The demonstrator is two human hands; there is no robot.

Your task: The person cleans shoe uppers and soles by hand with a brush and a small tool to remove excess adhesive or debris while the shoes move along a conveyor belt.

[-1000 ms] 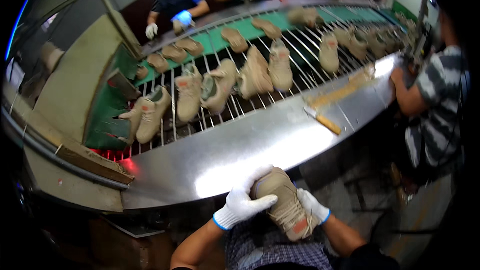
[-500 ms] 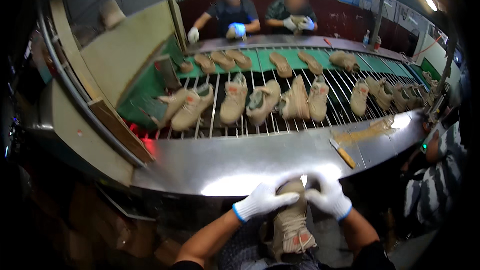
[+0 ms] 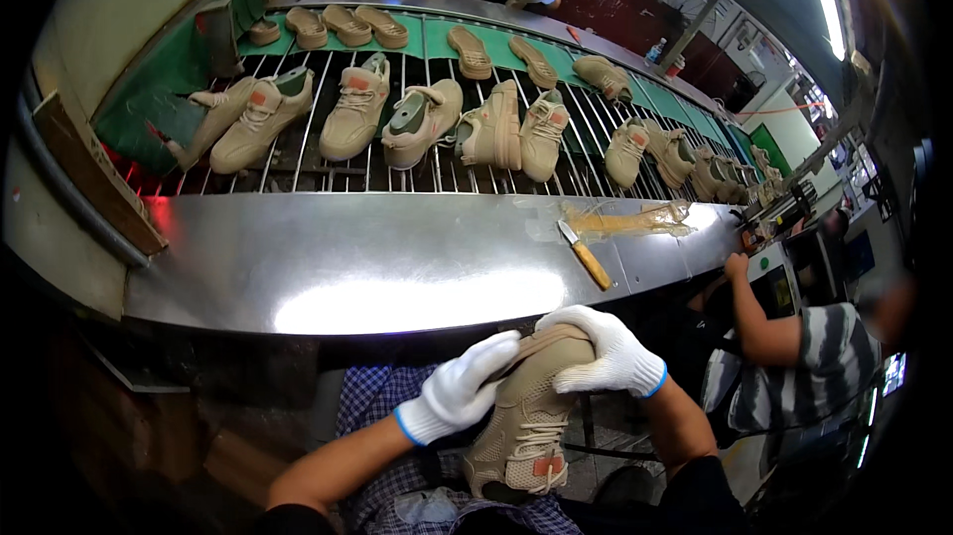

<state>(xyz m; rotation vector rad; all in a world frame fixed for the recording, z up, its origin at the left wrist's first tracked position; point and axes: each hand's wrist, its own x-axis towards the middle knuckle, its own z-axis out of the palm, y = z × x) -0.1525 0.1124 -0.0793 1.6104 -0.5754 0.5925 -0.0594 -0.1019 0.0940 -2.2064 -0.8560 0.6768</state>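
Observation:
A beige lace-up sneaker point(image 3: 528, 411) is in front of me over my lap, toe away from me and tipped so that its sole edge shows on the left. My right hand point(image 3: 608, 354), in a white knit glove with a blue cuff, wraps round the toe, thumb on the upper. My left hand point(image 3: 459, 394), gloved the same way, lies along the sole edge with its fingers pressed together against the shoe. The heel end rests near my checked apron point(image 3: 382, 398). An orange patch sits by the laces.
A steel ledge point(image 3: 228, 257) lies ahead, with a wooden-handled knife point(image 3: 586, 255) and brown tape on it. Beyond, several beige sneakers point(image 3: 355, 110) and loose soles point(image 3: 469, 51) sit on a bar conveyor. Two gloved people work across it; a person in a striped shirt point(image 3: 809, 371) is at right.
My view has swung right and down. The sneaker has turned to bring its sole edge into sight. My left hand has shifted from the upper to that edge; my right stays at the toe.

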